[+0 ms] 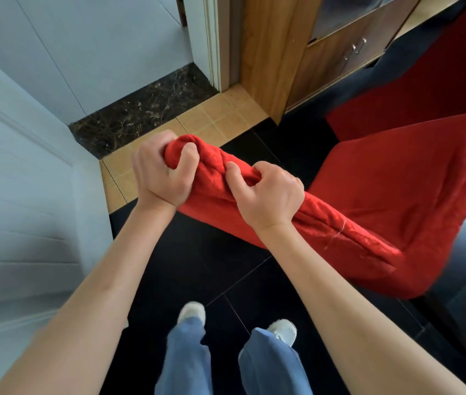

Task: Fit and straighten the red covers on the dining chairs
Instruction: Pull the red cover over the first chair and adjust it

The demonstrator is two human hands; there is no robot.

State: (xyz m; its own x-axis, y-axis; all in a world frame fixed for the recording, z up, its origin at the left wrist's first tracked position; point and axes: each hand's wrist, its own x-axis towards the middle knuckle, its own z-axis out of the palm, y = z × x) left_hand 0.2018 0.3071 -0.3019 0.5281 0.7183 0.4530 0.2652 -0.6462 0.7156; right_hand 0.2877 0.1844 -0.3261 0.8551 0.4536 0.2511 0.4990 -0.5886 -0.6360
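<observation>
Bare forearms, loose blue jeans (186,357), 2 white fuzzy slippers (193,310).

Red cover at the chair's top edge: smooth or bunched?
Bunched: the red cover is gathered into folds where the left hand and right hand grip it.

The red cover (391,192) is fitted over the dining chair (414,283), seat smooth; along the backrest top its textured fabric bunches into thick folds, rucked up at the left corner
</observation>
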